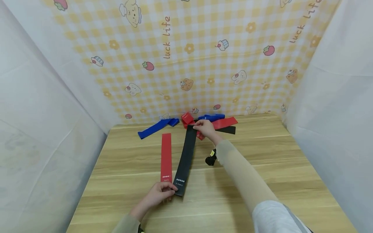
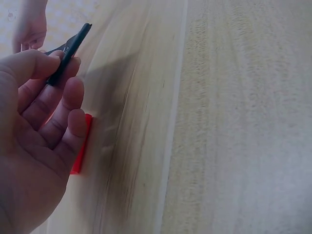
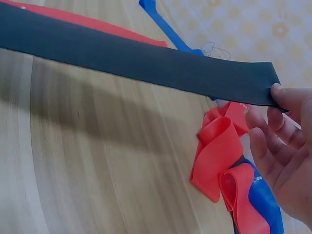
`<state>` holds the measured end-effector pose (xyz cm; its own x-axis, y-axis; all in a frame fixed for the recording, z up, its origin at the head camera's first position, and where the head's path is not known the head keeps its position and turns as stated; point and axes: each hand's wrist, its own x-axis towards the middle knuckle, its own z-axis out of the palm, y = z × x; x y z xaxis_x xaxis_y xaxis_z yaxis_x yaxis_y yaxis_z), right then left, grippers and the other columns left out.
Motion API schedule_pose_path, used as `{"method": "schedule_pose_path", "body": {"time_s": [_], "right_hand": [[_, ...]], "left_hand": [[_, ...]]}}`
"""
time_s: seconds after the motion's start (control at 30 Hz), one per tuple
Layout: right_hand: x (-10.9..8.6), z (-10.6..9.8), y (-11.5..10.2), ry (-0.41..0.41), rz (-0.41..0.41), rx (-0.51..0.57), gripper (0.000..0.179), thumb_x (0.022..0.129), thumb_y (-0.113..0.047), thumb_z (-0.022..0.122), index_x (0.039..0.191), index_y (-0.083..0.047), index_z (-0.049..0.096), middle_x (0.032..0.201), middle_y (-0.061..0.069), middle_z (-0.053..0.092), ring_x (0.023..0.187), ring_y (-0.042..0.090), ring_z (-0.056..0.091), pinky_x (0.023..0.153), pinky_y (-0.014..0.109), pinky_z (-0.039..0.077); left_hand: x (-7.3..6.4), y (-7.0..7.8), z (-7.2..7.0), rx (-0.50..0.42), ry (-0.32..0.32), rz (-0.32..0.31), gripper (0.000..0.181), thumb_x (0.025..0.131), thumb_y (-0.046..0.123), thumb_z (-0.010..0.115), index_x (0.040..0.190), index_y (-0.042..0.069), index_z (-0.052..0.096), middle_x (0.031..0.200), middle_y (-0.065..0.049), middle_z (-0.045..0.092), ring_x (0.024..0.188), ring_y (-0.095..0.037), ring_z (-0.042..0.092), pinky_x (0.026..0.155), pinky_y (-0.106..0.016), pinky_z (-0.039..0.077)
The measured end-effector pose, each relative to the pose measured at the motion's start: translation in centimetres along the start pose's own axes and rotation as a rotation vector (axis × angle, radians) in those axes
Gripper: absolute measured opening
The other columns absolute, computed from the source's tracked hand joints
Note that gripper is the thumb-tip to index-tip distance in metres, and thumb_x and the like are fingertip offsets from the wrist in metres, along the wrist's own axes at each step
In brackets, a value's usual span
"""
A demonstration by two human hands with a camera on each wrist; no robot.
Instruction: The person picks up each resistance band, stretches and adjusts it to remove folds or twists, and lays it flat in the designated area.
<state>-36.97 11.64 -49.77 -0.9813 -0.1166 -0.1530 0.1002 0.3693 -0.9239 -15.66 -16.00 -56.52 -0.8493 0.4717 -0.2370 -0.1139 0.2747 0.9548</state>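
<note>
A black resistance band [image 1: 186, 155] is stretched lengthwise between both hands, raised over the table with its shadow below. My left hand [image 1: 158, 195] pinches its near end, beside the printed dots, between thumb and fingers. The far end is pinched by my right hand [image 1: 206, 128], which shows thumb and fingertip at the corner in the right wrist view [image 3: 287, 131]. Flat on the table, just left of the black band, lies a red band [image 1: 166, 155]; the left hand overlaps its near end in the head view.
Along the back lie a blue band [image 1: 154, 129], a folded red band [image 1: 187, 118], another blue band [image 1: 214, 117], a red strip [image 1: 225, 122] and a black strip [image 1: 227, 129]. A patterned cloth [image 1: 186, 64] hangs behind the wooden table [image 1: 122, 181]; white sheets flank it.
</note>
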Motion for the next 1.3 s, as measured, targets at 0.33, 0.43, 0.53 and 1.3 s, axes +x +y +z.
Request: {"method": "schedule_pose_path", "body": {"time_s": [0.33,0.43,0.53,1.3], "right_hand": [[0.4,0.4,0.0,0.022,-0.02,-0.117,0.019,0.091,-0.026,0.07,0.104,-0.012,0.07,0.071,0.004,0.055,0.051,0.019,0.047,0.057,0.039,0.048],[0.3,0.6,-0.2,0.031,-0.016,-0.13,0.021,0.09,-0.027,0.07,0.105,-0.012,0.07,0.085,0.005,0.06,0.063,0.017,0.048,0.058,0.031,0.042],[0.2,0.8,-0.3,0.042,-0.008,-0.125,0.023,0.09,-0.027,0.071,0.106,-0.011,0.07,0.104,0.006,0.062,0.079,0.019,0.05,0.067,0.03,0.043],[1.0,2.5,0.0,0.062,0.115,0.224,0.019,0.089,-0.019,0.072,0.103,-0.007,0.071,0.091,0.012,0.071,0.087,0.036,0.069,0.079,0.051,0.055]], "left_hand": [[-0.1,-0.3,0.2,-0.01,-0.035,-0.038,0.015,0.091,0.008,0.065,0.102,0.0,0.071,0.079,-0.015,0.066,0.063,-0.017,0.057,0.055,-0.025,0.047],[0.0,-0.4,0.3,0.001,-0.034,-0.052,0.015,0.092,0.009,0.065,0.103,0.001,0.071,0.079,-0.016,0.066,0.064,-0.017,0.056,0.054,-0.025,0.047],[0.0,-0.5,0.3,-0.003,-0.035,-0.063,0.016,0.093,0.01,0.064,0.104,0.001,0.071,0.079,-0.015,0.066,0.065,-0.018,0.057,0.055,-0.025,0.047],[0.9,-0.1,1.1,-0.011,-0.038,-0.046,0.02,0.093,0.01,0.063,0.109,0.0,0.071,0.076,-0.01,0.065,0.062,-0.014,0.058,0.053,-0.024,0.048]]}}
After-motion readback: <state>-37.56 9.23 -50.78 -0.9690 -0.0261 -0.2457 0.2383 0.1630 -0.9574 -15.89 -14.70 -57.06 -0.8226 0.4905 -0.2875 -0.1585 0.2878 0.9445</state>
